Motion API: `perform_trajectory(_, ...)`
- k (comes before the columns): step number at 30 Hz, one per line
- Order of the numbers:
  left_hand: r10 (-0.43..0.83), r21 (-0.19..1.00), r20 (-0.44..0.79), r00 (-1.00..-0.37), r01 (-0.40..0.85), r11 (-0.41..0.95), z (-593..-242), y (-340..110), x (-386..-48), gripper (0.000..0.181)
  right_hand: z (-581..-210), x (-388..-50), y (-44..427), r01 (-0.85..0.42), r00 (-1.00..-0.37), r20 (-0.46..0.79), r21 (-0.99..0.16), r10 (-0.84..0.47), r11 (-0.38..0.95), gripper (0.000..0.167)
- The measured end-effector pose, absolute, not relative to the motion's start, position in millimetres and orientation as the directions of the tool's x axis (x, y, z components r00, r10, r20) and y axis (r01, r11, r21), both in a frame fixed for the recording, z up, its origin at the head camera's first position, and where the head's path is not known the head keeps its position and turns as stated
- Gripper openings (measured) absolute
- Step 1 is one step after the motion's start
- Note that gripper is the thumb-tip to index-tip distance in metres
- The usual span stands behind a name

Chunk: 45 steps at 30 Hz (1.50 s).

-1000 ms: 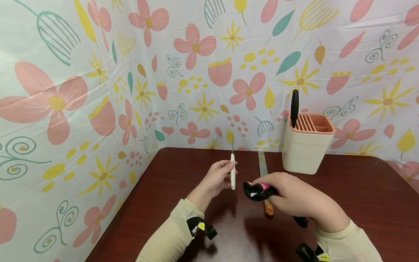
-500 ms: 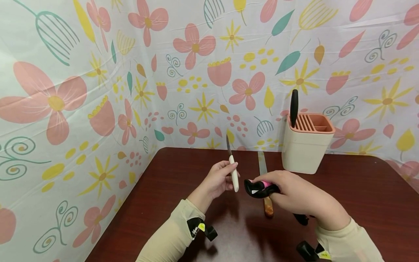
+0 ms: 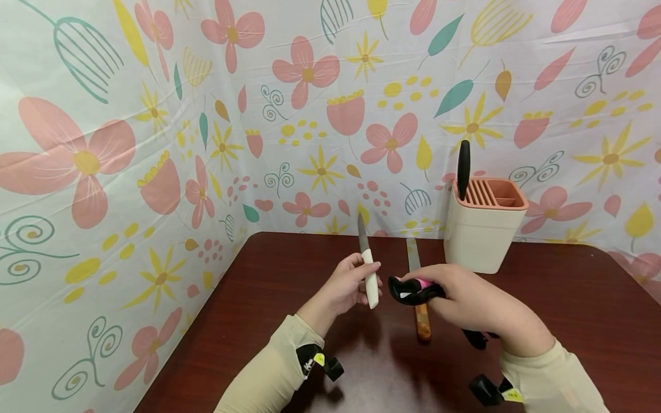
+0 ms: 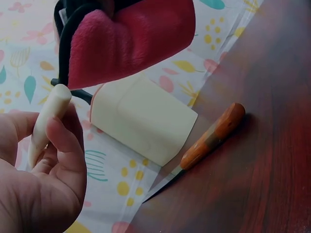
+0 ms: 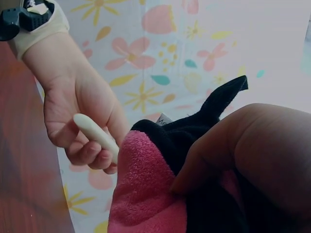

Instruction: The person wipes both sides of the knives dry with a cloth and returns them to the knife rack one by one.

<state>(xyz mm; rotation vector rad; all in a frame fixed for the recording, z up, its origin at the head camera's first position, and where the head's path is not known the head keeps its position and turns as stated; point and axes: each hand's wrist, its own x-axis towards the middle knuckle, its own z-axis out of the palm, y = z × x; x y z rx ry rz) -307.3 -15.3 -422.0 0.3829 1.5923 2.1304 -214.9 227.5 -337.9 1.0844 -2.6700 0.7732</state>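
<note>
- On my head feed, the dark red counter has a rounded back-left corner, and its rear edge runs along the foot of the flowered backdrop.
- To the left of my left hand I see a broad stretch of counter out to its slanting side edge; to the right of the knife block, more wood reaches the far right corner.
- Between the hands I have only a narrow gap, with the left fingertips just beside the pink-and-black cloth.
- The left grip is clamped on the white-handled knife, thumb on the near face of the handle and fingers behind, up toward the blade end; the butt sticks out below the thumb.
- The right hand has its grip clamped on the cloth, which bunches out toward the left hand.
- I read the white-handled knife as raised off the counter, its long axis running steeply up the head view, blade tip toward the backdrop and leaning slightly left, butt toward the wearer.
- On the left wrist feed, its rounded butt faces me, foreshortened, right below the cloth's edge.
- The brown-handled knife lies on the counter, blade toward the rear edge, its middle hidden behind the cloth and right hand.
- The block stands upright near the rear edge, a black-handled knife in its left end, handle up.
</note>
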Motion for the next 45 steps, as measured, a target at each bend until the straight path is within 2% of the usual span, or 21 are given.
perform_trajectory(8, 0.524, 0.963, -0.043, -0.850, -0.175, -0.204, -422, -13, -304, 0.017, -345, -231, 234, -0.638, -0.769, 0.376, -0.492, -0.516, 0.592, 0.060)
perform_trajectory(15, 0.516, 0.963, -0.073, -0.853, -0.194, -0.186, -419, -7, -298, 0.025, -350, -244, 238, -0.578, -0.812, 0.439, -0.512, -0.385, 0.635, 0.058)
perform_trajectory(18, 0.517, 0.961, -0.086, -0.851, -0.208, -0.182, -420, -6, -297, 0.026, -349, -251, 234, -0.586, -0.796, 0.497, -0.495, -0.345, 0.642, 0.056)
perform_trajectory(22, 0.517, 0.959, -0.091, -0.851, -0.215, -0.185, -419, -5, -295, 0.027, -344, -270, 223, -0.631, -0.734, 0.589, -0.409, -0.337, 0.659, 0.047)
perform_trajectory(25, 0.512, 0.962, -0.081, -0.855, -0.201, -0.183, -418, -4, -294, 0.029, -338, -292, 213, -0.641, -0.707, 0.614, -0.348, -0.350, 0.684, 0.044)
perform_trajectory(35, 0.502, 0.972, -0.080, -0.861, -0.179, -0.153, -420, -4, -295, 0.029, -339, -350, 193, -0.538, -0.790, 0.494, -0.276, -0.362, 0.797, 0.061)
perform_trajectory(45, 0.511, 0.979, -0.067, -0.857, -0.156, -0.133, -420, -5, -295, 0.026, -363, -360, 189, -0.541, -0.792, 0.470, -0.245, -0.389, 0.804, 0.059)
